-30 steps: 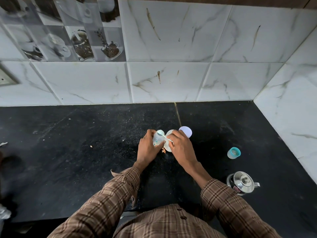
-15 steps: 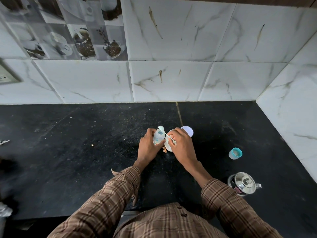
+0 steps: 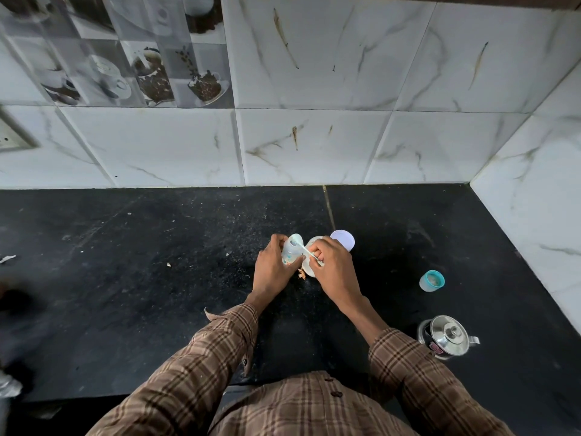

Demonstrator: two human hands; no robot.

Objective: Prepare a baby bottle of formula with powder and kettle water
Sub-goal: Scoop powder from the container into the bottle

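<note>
My left hand [image 3: 270,272] grips a small clear baby bottle [image 3: 290,253] standing on the black counter, its mouth uncovered. My right hand [image 3: 333,269] pinches a pale scoop [image 3: 304,249] whose bowl sits at the bottle's mouth. Just behind my right hand is the white powder container [image 3: 311,243], mostly hidden, and its round white lid [image 3: 343,239] lies beside it to the right. A steel kettle [image 3: 448,336] with a lid stands at the near right. The bottle's teal-ringed cap [image 3: 432,280] rests on the counter to the right.
The black counter [image 3: 157,278] meets marble wall tiles at the back and along the right side. A little spilled powder [image 3: 301,273] lies below the bottle. Small scraps lie at the far left [image 3: 6,259]. A wall socket [image 3: 12,136] is at the upper left.
The scoop's bowl has come down from just above the bottle to its mouth. Both hands stay in the same place.
</note>
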